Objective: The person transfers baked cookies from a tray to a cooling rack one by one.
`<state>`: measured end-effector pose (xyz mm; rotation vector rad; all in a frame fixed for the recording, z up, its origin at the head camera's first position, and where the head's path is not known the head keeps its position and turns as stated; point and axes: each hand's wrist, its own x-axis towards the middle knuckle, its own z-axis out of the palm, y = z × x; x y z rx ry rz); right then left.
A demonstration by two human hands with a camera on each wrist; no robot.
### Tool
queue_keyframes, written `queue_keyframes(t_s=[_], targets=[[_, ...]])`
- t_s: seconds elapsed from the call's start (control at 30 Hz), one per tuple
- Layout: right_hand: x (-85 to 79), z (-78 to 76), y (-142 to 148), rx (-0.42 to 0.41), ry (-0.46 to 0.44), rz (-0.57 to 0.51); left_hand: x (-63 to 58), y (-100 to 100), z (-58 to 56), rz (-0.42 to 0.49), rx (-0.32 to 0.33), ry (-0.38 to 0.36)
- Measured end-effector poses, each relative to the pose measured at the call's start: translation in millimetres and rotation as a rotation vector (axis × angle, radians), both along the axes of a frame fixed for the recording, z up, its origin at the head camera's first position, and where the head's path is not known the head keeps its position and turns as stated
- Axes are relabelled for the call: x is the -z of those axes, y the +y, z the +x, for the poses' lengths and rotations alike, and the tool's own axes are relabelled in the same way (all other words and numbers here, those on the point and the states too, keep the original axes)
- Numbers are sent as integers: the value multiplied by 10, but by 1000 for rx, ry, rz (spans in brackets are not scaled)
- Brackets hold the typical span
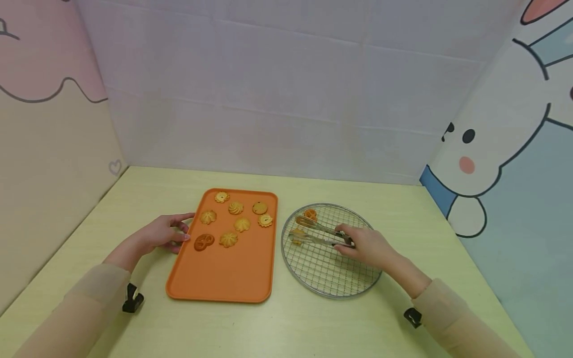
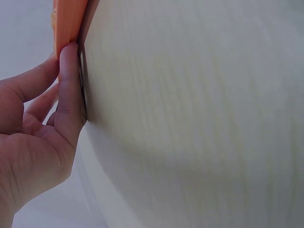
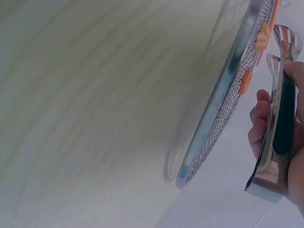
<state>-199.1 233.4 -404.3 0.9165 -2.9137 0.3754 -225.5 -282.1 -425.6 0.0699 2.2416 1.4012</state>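
The right hand [image 1: 364, 244] holds tongs [image 1: 323, 227], their tips spread, above a round wire rack [image 1: 340, 278]. I see two cookies on the rack, toward its left side: a pretzel [image 1: 311, 214] and, nearer me, a yellow cookie [image 3: 262, 40]. In the right wrist view the tips look clear of the mesh. Left of the rack, an orange tray [image 1: 219, 276] bears eight cookies [image 1: 242, 224]. The left hand [image 1: 163, 233] touches its left rim, fingers fairly straight.

For a clean grip, I'd set the tips either side of one cookie, lower them level and squeeze lightly, as it may crumble; the left fingers can steady the tray. Both raised rims call for some lift. The tray's near half is bare, and a narrow strip of table [image 1: 284, 286] separates tray and rack.
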Motion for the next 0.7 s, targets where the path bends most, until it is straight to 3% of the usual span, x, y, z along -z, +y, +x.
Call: queue_keyframes(t_s=[0.2,0.5,0.7], targets=[[-68,-6,-10,-2,21,-2,-3,-3,0,7,2,-2],[-149,-42,-69,-38,159,-2,-17,6,3,1,-1,-7],[-224,-91,-144,-18,147,-13,-1,2,-7,-4,-4,-5]])
